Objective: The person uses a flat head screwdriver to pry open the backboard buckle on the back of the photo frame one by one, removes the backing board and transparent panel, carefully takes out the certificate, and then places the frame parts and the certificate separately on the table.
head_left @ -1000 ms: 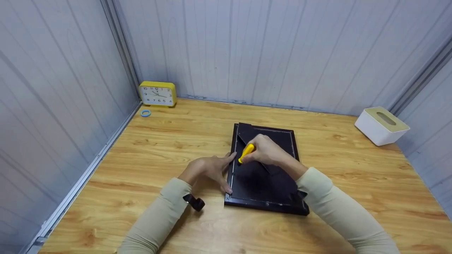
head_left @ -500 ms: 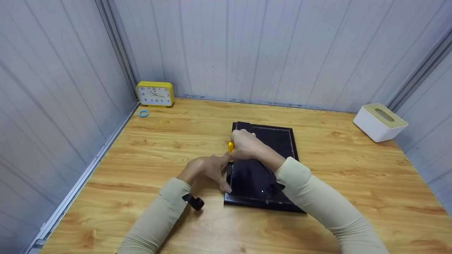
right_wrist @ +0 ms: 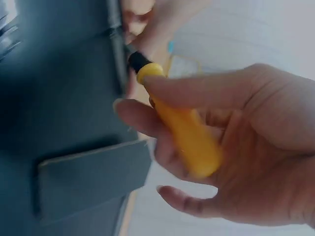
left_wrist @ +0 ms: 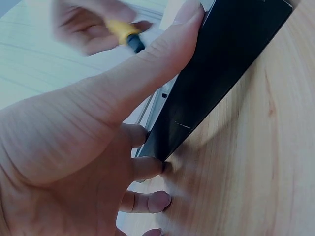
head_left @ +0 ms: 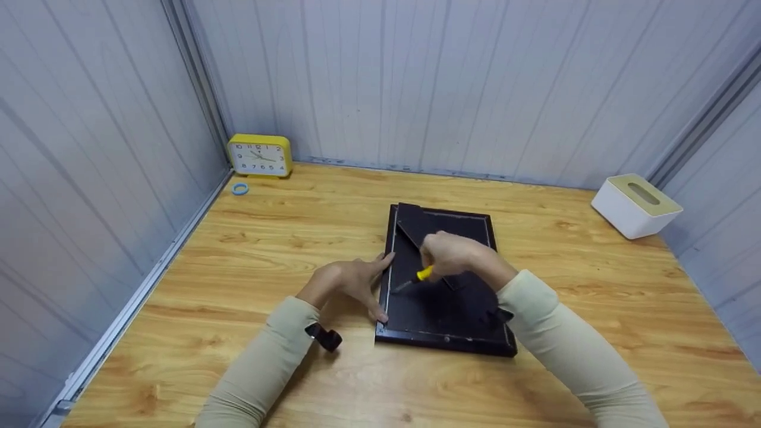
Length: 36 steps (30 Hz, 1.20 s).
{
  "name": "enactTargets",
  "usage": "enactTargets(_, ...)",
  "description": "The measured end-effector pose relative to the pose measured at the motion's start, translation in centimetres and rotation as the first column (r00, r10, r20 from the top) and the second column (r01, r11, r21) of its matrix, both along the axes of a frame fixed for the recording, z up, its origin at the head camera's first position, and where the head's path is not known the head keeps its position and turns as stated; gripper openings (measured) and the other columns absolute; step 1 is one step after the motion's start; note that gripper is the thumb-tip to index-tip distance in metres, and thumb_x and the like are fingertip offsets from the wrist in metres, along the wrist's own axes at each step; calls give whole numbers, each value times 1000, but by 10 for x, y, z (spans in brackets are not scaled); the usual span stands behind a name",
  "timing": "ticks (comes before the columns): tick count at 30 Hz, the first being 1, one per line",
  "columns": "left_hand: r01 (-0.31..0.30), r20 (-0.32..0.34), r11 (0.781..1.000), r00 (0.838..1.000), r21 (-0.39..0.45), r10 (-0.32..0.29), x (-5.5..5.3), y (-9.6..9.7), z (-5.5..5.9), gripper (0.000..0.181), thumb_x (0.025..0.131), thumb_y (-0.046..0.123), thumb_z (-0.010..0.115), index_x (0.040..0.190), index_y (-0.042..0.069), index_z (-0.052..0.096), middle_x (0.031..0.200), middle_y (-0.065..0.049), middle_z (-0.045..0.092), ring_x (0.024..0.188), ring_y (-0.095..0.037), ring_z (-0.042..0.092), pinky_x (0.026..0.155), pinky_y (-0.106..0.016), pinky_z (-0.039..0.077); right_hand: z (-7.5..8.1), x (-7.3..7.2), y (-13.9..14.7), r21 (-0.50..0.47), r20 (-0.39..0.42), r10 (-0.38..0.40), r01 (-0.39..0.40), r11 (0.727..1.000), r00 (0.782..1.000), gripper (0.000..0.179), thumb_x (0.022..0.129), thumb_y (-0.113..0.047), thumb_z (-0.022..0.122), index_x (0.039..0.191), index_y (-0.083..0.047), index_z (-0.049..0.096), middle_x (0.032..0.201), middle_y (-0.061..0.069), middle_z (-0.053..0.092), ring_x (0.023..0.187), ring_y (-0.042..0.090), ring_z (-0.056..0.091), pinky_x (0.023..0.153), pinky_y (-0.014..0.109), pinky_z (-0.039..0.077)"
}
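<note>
A black picture frame (head_left: pixel 446 341) lies face down on the wooden table, its backing upward and a hinged stand leg (head_left: pixel 410 215) slanting across it. My right hand (head_left: pixel 455 257) grips a screwdriver (head_left: pixel 424 273) with a yellow handle. The screwdriver's tip points at the inner seam along the frame's left side. In the right wrist view, thumb and fingers wrap the yellow handle (right_wrist: pixel 189 140). My left hand (head_left: pixel 355 282) is spread against the frame's left edge. Seen from the left wrist, its thumb (left_wrist: pixel 167 51) presses on the black side while the other fingers touch lower down.
A yellow alarm clock (head_left: pixel 260 156) stands at the back left, with a small blue ring (head_left: pixel 240 189) in front of it. At the back right is a white tissue box (head_left: pixel 633 208). Pale panel walls (head_left: pixel 368 83) bound the table (head_left: pixel 238 255) on three sides.
My right hand brought the screwdriver left to the frame's edge by my left hand, then drew back right and tilted it, showing its shaft. My left hand has stayed put.
</note>
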State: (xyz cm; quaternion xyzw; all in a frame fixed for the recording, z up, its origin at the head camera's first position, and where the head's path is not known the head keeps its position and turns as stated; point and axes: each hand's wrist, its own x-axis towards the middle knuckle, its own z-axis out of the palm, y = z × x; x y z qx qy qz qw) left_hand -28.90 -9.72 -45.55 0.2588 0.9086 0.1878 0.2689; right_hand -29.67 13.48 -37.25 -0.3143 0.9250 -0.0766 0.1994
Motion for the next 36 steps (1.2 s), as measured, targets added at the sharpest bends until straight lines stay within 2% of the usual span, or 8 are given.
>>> enactTargets(6, 26, -17, 999, 1000, 19, -26, -1, 0, 0, 139, 62, 63, 87, 162, 27, -2, 167, -8, 3, 149, -37, 15, 117, -51, 24, -24, -5, 66, -139, 52, -40, 47, 989, 998, 19, 97, -3, 58, 115, 1, 56, 99, 12, 60, 83, 23, 56, 76, 39, 51)
enactTargets(12, 46, -9, 993, 999, 109, -45, -8, -10, 2, 123, 75, 56, 82, 163, 22, 3, 166, -12, 8, 149, -28, 19, 119, -41, 21, -35, -4, 132, -269, 221, -102, 161, 949, 970, 70, 102, -22, 59, 155, 5, 21, 143, 31, 41, 126, 41, 46, 105, 59, 37)
enactTargets(18, 6, -63, 984, 998, 175, 5, -16, -18, -1, 110, 81, 57, 76, 163, 24, 10, 166, -13, 8, 149, -31, 18, 119, -46, 21, -55, 2, 160, -300, 293, -124, 214, 930, 948, 115, 82, -35, 84, 158, 4, 6, 160, 31, 15, 146, 46, 18, 115, 61, 20)
enactTargets(22, 27, -47, 972, 999, 233, -17, -16, -19, -8, 117, 79, 53, 80, 162, 19, 5, 166, -17, -4, 151, -32, 8, 120, -44, 15, -67, 8, 161, -276, 296, -92, 177, 945, 951, 125, 75, -33, 89, 157, 7, 3, 161, 31, 11, 146, 45, 14, 116, 59, 19)
enactTargets(26, 53, -21, 978, 999, 204, -49, -11, -15, -8, 124, 77, 54, 81, 161, 12, 1, 165, -17, -5, 151, -29, 7, 121, -39, 12, -69, 11, 160, -252, 292, -54, 131, 959, 955, 127, 74, -31, 90, 156, 8, 2, 160, 32, 11, 146, 44, 16, 115, 57, 23)
enactTargets(30, 67, -72, 995, 995, 72, -62, -1, -7, 2, 128, 70, 58, 85, 161, 8, 9, 162, -20, 20, 146, -28, 28, 118, -37, 23, -65, 12, 159, -209, 305, -47, 115, 971, 951, 126, 74, -27, 90, 156, 9, 1, 160, 32, 12, 146, 43, 17, 114, 55, 26)
enactTargets(34, 103, -156, 992, 981, -75, -114, 8, 0, 15, 120, 67, 60, 85, 157, 6, 27, 126, -16, 62, 104, -19, 59, 98, -35, 48, -59, 13, 160, -170, 332, -61, 124, 978, 941, 126, 73, -22, 91, 157, 6, 2, 161, 31, 10, 146, 43, 17, 113, 54, 29)
enactTargets(36, 119, -172, 989, 976, -89, -133, 11, 3, 19, 106, 72, 58, 84, 152, 5, 41, 105, -13, 68, 83, -17, 57, 84, -35, 53, -57, 13, 162, -155, 345, -67, 127, 980, 936, 125, 73, -19, 90, 158, 3, 1, 161, 30, 12, 128, 43, 48, 101, 48, 45)
